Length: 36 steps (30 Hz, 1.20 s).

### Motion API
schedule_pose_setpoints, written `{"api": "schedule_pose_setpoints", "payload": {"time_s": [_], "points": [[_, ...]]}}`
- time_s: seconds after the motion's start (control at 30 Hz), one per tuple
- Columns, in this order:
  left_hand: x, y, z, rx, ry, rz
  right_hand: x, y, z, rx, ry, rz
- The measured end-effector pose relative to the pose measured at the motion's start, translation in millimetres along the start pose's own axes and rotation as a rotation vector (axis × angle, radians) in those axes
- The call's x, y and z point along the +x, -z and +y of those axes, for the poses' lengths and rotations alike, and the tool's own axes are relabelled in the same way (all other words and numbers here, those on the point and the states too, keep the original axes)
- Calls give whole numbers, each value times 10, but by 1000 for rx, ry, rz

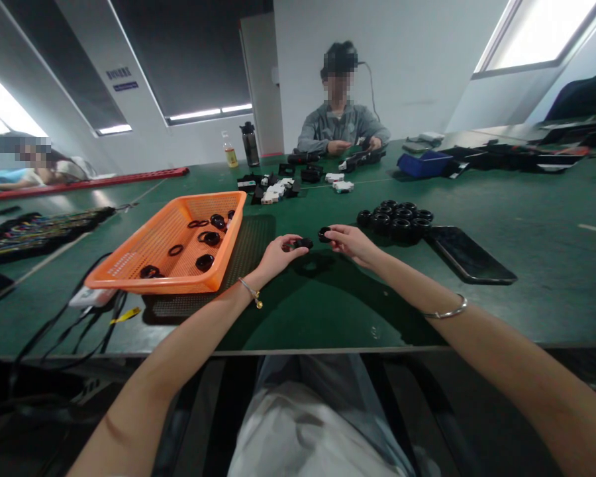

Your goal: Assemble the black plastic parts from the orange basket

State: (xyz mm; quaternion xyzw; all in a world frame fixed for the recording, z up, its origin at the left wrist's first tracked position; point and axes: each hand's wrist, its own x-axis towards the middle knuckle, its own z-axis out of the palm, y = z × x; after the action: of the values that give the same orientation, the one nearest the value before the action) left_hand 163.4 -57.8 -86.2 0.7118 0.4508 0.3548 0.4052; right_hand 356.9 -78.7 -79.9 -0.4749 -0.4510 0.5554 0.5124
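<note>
Over the green table point(298, 324), my left hand point(278, 255) pinches a small black round part point(304, 243) at its fingertips. Close by on the right, my right hand point(351, 242) grips a black ring point(323, 234) between thumb and fingers. The two pieces are a short gap apart, held just above the tabletop. Beyond my right hand stands a cluster of black ring-shaped parts point(401, 228). To the left of my left hand sits an orange plastic basket point(129, 265), with several black rings and round parts point(209, 238) scattered inside.
A black phone point(469, 255) lies right of the cluster. Black and white parts point(275, 189), a dark bottle point(249, 144) and a blue bin point(424, 163) are farther back. Cables point(87, 324) run along the left edge. A co-worker point(340, 122) sits opposite, hands on dark parts.
</note>
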Motion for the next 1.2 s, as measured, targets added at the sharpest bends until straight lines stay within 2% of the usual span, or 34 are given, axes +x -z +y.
{"api": "schedule_pose_setpoints", "payload": {"time_s": [0.13, 0.3, 0.47, 0.57, 0.73, 0.87, 1.03, 1.2], "points": [[-35, -65, 7, -183, 54, -63, -33, 6, -31, 98, -31, -107], [-60, -119, 18, -307, 52, -39, -55, 3, -16, 126, -35, -192], [-53, -117, 13, -283, 53, -32, -30, 29, 15, 91, -65, -207], [-48, -108, 9, -282, 74, -56, -4, 40, 47, 56, -29, -204], [-63, -105, 16, -174, 48, -117, 10, 35, 101, -127, 29, -214], [-79, -113, 26, -75, 0, -68, -4, 24, 84, -293, 123, -247], [-76, -114, 11, -24, -64, 4, -24, 30, 32, -494, 244, -192], [-69, -120, -30, -19, -124, 32, -38, 30, 39, -450, 223, -203]]}}
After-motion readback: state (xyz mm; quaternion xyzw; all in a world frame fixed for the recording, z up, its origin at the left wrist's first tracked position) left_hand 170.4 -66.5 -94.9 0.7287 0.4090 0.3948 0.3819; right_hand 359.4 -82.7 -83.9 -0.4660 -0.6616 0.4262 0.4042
